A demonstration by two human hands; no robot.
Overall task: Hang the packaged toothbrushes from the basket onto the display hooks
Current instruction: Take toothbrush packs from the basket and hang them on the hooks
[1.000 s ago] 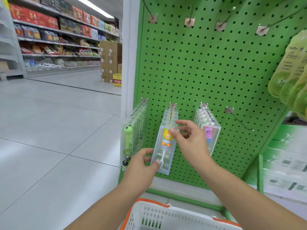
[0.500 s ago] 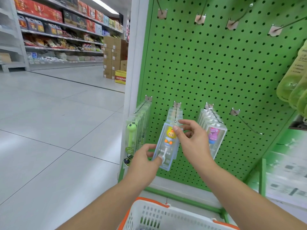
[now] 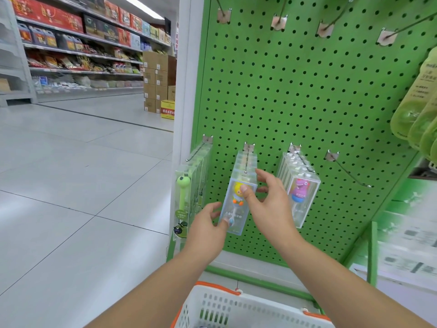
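Three lower hooks already carry packs, and both hands, left (image 3: 208, 227) and right (image 3: 268, 204), pinch the yellow toothbrush pack (image 3: 237, 204) onto the middle hook (image 3: 247, 162), while the basket (image 3: 236, 308) contents stay unseen.

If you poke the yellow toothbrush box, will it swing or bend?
The box hangs from a thin hook, so it would probably swing. Its clear, straight-edged walls look stiff, so likely no bending. It seems light.

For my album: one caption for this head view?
Both hands hold a yellow toothbrush pack on the middle hook.
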